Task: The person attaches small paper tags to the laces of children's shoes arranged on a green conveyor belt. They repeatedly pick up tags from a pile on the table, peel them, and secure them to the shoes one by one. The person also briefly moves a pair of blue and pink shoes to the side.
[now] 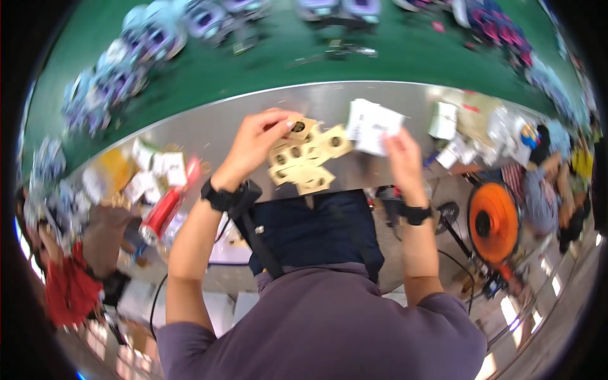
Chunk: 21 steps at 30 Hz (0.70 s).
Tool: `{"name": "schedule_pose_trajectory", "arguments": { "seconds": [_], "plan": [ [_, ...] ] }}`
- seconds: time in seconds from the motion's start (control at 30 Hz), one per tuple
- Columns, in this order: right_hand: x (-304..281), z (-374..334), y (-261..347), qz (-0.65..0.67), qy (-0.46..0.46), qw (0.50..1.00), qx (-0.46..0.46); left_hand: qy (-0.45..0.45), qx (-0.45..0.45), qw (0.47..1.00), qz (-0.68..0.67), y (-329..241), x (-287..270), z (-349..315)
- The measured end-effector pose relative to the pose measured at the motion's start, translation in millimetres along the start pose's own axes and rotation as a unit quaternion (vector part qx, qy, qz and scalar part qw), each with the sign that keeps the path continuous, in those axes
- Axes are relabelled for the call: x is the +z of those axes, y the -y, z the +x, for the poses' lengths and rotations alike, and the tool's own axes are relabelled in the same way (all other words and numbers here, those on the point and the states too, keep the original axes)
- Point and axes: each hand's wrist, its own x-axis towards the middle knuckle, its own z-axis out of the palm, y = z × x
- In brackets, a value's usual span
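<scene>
My left hand pinches a small tan square tag with a dark round print, between thumb and fingers. Just below it, a loose pile of similar tan tags lies spread and overlapping on the grey metal worktop. To the right of the pile, my right hand grips the lower right corner of some white printed cards. These cards overlap and look like more than one, slightly blurred. Black bands circle both my wrists.
Beyond the worktop runs a green surface bearing rows of light blue and purple shoes. White paper packets and clear plastic bags lie at right. A red cylinder sits at left. An orange fan stands right; other people are at both sides.
</scene>
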Motion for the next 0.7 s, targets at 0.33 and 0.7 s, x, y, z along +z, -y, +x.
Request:
{"name": "schedule_pose_trajectory", "arguments": {
  "seconds": [0.33, 0.7],
  "plan": [
    [-42.8, -12.5, 27.4, -0.070, -0.170, 0.971, -0.156, 0.000, 0.014, 0.983, -0.180, -30.0, 152.9, 42.3],
    [-201.3, -8.1, 56.3, -0.539, -0.258, 0.717, -0.359, 0.182, 0.504, 0.828, 0.165, -34.7, 261.9, 163.6]
  ]
}}
